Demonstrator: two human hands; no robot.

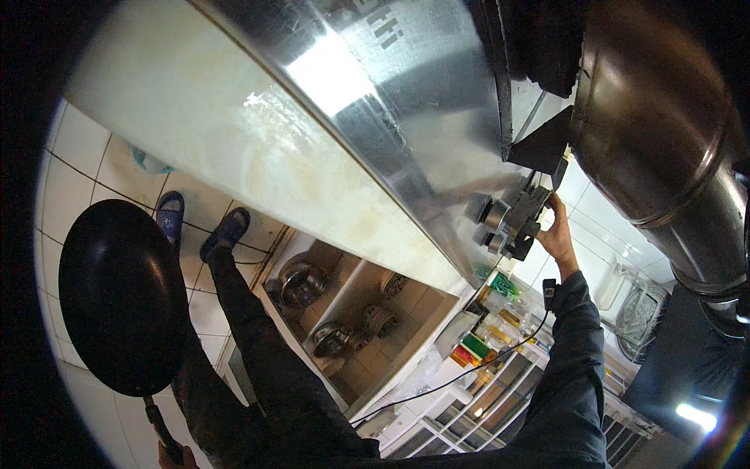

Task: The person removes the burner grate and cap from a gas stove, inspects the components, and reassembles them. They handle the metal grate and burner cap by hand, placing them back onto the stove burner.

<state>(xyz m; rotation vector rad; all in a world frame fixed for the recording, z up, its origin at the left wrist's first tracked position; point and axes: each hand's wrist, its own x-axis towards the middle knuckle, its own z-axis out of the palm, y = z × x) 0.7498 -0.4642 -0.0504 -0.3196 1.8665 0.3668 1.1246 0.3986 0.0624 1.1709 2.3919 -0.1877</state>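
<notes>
My left hand [176,457] grips the handle [155,420] of a black frying pan [119,293], whose dark inner face shows at the left. My raised right hand [558,238] has its fingers curled onto a dark metal fitting with round steel knobs [512,219], against a stainless steel panel [437,141]. A black device [550,293] is strapped to my right wrist, with a cable running from it.
A pale counter strip [258,156] runs diagonally. Below are an open cabinet with steel bowls [305,283] and a rack of bottles [500,328]. A large steel duct [648,125] fills the upper right. My slippered feet [226,230] stand on white floor tiles [78,187].
</notes>
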